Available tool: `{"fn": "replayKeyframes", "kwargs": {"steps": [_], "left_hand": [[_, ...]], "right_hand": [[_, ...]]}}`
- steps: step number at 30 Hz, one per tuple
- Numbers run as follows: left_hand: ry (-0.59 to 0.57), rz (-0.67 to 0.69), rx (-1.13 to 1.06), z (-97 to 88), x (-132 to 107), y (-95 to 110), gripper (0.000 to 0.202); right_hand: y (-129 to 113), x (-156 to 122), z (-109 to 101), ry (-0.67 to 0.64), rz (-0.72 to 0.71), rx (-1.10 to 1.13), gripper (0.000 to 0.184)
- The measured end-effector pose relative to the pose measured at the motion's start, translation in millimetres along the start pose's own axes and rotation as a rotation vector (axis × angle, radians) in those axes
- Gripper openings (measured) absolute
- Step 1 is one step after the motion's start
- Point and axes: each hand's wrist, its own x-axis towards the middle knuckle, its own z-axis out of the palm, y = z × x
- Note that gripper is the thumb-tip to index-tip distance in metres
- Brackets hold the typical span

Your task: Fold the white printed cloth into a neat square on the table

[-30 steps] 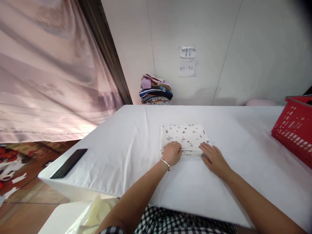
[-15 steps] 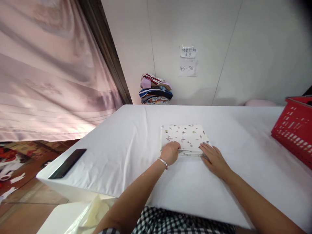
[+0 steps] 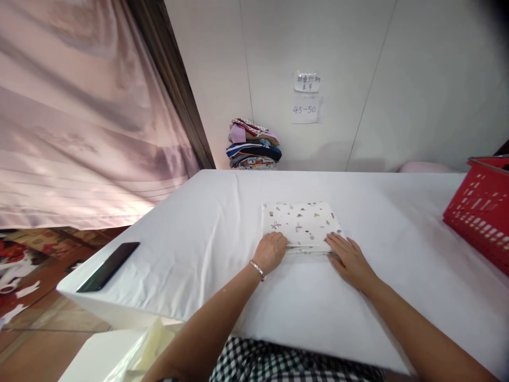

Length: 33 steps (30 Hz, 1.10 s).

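While both hands rest at its near edge, one folded cloth (image 3: 302, 220), white with small scattered motifs, lies flat on the white-covered table (image 3: 178, 228), between far and near edges and well in from the left edge.

Left hand (image 3: 271, 252): at the cloth's near left corner, fingers bent over the edge; thumb hidden, so whether it pinches the layers cannot be told. Silver-coloured bracelet (image 3: 256, 269) at the wrist.

Right hand (image 3: 352, 260): at the cloth's near right corner, unclenched, fingers extended on the upper surface, thumb apart from them by the near edge.

Between the hands: the cloth's near side, showing stacked layers.

Black flat slab (image 3: 107, 267), one: on the table, beside the left edge, close to the near left corner.

Red basket (image 3: 483, 209), one, perforated: toward the table's far right, cut by the picture's border.

Pile of folded fabrics (image 3: 253, 146), mixed colours: beyond the far edge, nearer the far left corner, before the pale wall (image 3: 358, 53).

Paper notices, two, handwritten: on the wall, one above the other, the lower (image 3: 306, 110) reading "45-50".

Pink curtain (image 3: 79, 106), one: hanging beyond the left edge.

Checked garment (image 3: 254, 361), black and white: on the person, at the near edge.
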Motion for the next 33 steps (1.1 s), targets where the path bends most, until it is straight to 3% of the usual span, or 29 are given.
{"fn": "replayKeyframes", "kwargs": {"steps": [6,24,28,33], "left_hand": [[-0.031,0.020,0.008,-8.5,-10.1,-3.6,0.021],[0.051,-0.131,-0.082,-14.9,-50.7,-19.1,0.019],[0.062,-0.202,-0.149,-27.2,-45.5,-18.1,0.013],[0.138,-0.241,-0.190,-35.9,-17.2,-6.1,0.019]], "right_hand": [[-3.2,0.8,-4.9,-0.028,0.010,0.008,0.046],[-0.9,-0.7,-2.3,-0.023,0.004,0.014,0.049],[-0.7,-1.2,-0.7,-0.014,-0.005,0.006,0.050],[1.6,-2.1,3.4,0.005,-0.015,-0.006,0.050]]}}
